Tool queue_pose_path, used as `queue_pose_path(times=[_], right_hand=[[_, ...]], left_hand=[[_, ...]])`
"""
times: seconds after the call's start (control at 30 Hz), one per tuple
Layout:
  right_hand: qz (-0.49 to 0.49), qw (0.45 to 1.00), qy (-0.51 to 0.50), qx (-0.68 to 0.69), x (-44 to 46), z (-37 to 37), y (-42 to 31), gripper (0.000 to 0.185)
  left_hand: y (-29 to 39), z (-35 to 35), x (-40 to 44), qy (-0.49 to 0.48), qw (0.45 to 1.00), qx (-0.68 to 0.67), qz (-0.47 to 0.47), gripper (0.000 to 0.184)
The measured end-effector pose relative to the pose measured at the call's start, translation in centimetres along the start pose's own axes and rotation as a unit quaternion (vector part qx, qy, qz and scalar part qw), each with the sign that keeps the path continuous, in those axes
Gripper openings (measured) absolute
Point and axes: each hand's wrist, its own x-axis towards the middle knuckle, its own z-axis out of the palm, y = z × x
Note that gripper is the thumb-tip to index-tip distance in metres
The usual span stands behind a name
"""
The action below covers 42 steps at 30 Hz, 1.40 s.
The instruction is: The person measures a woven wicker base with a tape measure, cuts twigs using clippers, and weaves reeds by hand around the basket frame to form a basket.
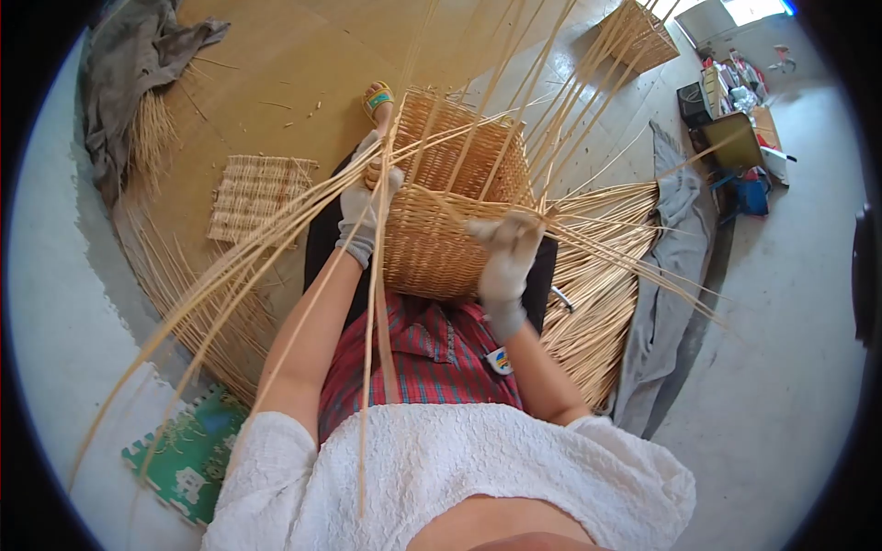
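Observation:
A woven wicker basket [427,248] rests on my lap, its opening facing away and several long stakes rising from its rim. My left hand [367,197], in a pale work glove, is closed around the left corner of the rim and the wicker strands [303,204] there. These strands fan out to the left and down across my arm. Over the front right part of the rim is my gloved right hand [511,246], slightly blurred, with its fingers drawn together. A wicker strand [439,204] runs from near the left hand to the right fingertips.
A woven square panel [261,197] lies on the floor at left. Bundled wicker rods [597,294] lie on grey cloth [675,248] at right. Another basket [638,39] stands at the back right. A green foam mat [191,450] is at lower left; a chair [732,142] stands far right.

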Motion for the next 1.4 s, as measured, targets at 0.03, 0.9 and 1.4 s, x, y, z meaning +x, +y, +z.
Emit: queue_pose_path(times=[0.03,0.9,1.4], right_hand=[[-0.073,0.994,-0.074,-0.031,-2.1,1.6,-1.3,0.020],[0.112,0.983,0.091,-0.113,4.3,-9.6,-2.9,0.037],[-0.161,0.742,0.049,-0.649,7.5,-12.2,-0.2,0.025]], left_hand=[[-0.5,1.0,-0.6,-0.022,0.998,0.051,0.030,0.045],[-10.5,6.7,-5.5,0.023,0.339,0.921,0.190,0.043],[-15.5,4.3,-7.5,-0.179,0.157,0.966,0.105,0.048]])
